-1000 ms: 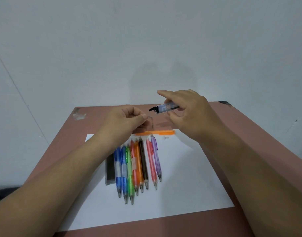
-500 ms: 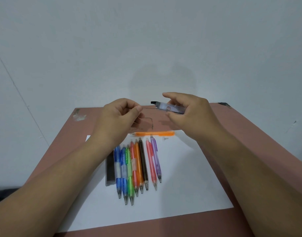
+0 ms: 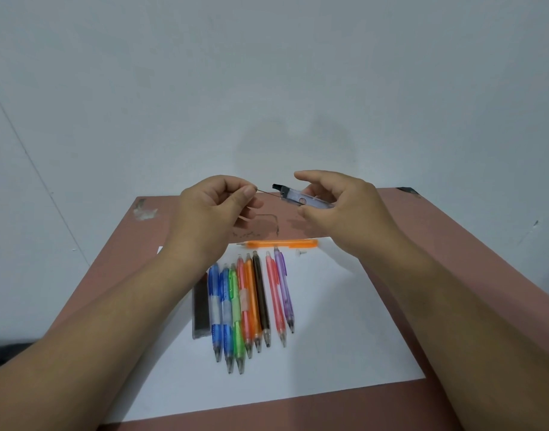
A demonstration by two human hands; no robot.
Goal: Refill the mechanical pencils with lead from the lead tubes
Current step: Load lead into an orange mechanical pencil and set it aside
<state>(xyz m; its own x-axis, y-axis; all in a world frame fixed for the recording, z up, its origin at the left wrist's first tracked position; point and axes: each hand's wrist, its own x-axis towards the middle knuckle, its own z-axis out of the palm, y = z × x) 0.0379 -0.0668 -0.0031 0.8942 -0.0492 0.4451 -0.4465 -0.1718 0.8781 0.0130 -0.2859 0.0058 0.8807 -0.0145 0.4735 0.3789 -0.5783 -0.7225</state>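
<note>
My right hand holds a clear lead tube with a black cap end, raised above the table and pointing left. My left hand pinches a thin dark lead between thumb and forefinger; the lead spans the gap to the tube's mouth. Below, several coloured mechanical pencils lie side by side on a white sheet, tips toward me. An orange pencil lies crosswise at the sheet's far edge, with a small white cap beside it.
A dark lead case lies left of the pencil row. The sheet sits on a reddish-brown table against a white wall. Scuffs and pencil marks show on the tabletop beyond the sheet.
My left hand has moved left and up, away from the tube, drawing a lead out of its mouth. The tube has tilted from cap-down to cap slightly up.
</note>
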